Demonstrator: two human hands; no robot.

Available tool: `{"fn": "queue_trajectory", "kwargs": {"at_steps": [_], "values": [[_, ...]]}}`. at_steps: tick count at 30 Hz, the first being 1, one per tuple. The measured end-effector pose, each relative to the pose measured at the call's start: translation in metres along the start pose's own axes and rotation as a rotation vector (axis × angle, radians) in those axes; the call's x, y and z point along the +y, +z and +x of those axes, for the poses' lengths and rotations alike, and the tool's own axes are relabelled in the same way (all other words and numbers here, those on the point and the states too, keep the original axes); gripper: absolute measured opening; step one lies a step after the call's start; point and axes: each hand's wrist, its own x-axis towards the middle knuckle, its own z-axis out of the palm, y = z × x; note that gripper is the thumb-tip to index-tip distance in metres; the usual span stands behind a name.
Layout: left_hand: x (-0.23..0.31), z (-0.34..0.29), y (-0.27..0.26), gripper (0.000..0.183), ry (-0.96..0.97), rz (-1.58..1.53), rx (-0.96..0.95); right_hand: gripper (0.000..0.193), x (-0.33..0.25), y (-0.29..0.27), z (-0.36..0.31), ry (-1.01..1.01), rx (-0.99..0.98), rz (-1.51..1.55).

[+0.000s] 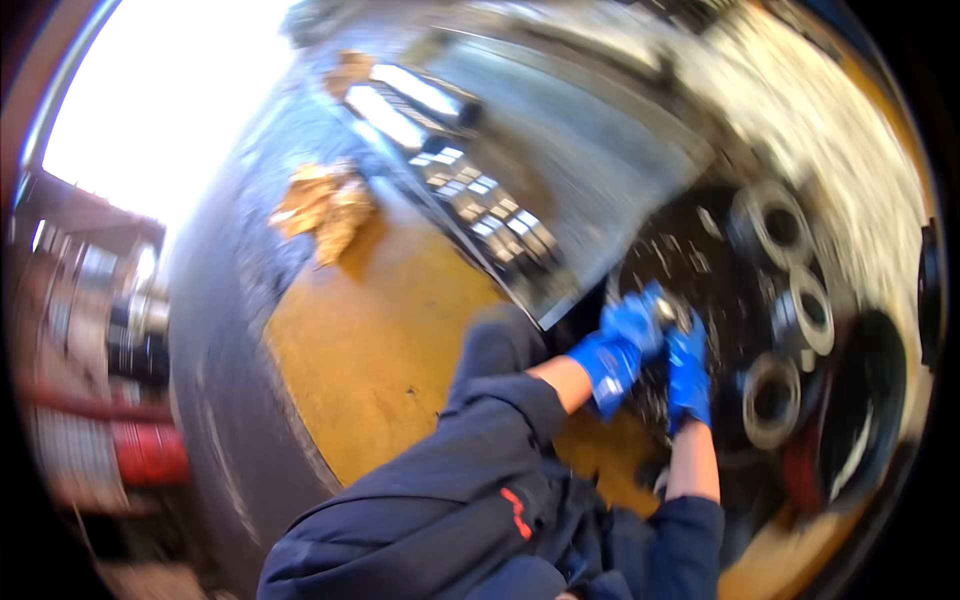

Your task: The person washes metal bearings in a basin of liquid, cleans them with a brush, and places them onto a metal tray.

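Observation:
Both of my hands wear blue gloves and meet over a dark, wet-looking round surface point(665, 250) strewn with small pieces. My left hand point(618, 350) and my right hand point(688, 372) close round a small shiny metal part point(670, 314) that shows between their fingertips. Motion blur hides its exact kind. Just right of my hands lie thick metal rings: one at the far edge point(748, 226), one in the middle point(787, 313) and one nearer point(754, 400).
Left of my hands, a metal tray point(600, 130) holds rows of shiny metal blocks point(485, 205) and two long bright pieces point(400, 105). Crumpled brown paper point(325, 208) lies by a yellow surface point(380, 340). A black round rim point(880, 400) stands at right; red drums point(150, 453) stand far left.

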Motion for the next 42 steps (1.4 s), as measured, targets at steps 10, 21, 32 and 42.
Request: {"fn": "queue_trajectory", "kwargs": {"at_steps": [10, 21, 32, 42], "values": [[-0.021, 0.012, 0.047, 0.085, -0.031, 0.181, -0.041, 0.051, -0.006, -0.032, 0.033, 0.26, -0.189, -0.867], [-0.063, 0.011, 0.041, 0.083, 0.021, 0.219, 0.13, 0.099, -0.024, 0.037, -0.08, 0.349, 0.211, -0.849], [-0.039, 0.013, 0.043, 0.074, 0.012, 0.114, 0.067, 0.087, 0.03, -0.005, -0.021, 0.048, 0.146, -0.607], [-0.036, 0.012, 0.042, 0.081, 0.042, 0.129, 0.083, 0.069, -0.03, -0.008, 0.008, 0.226, -0.041, -0.878]]}}
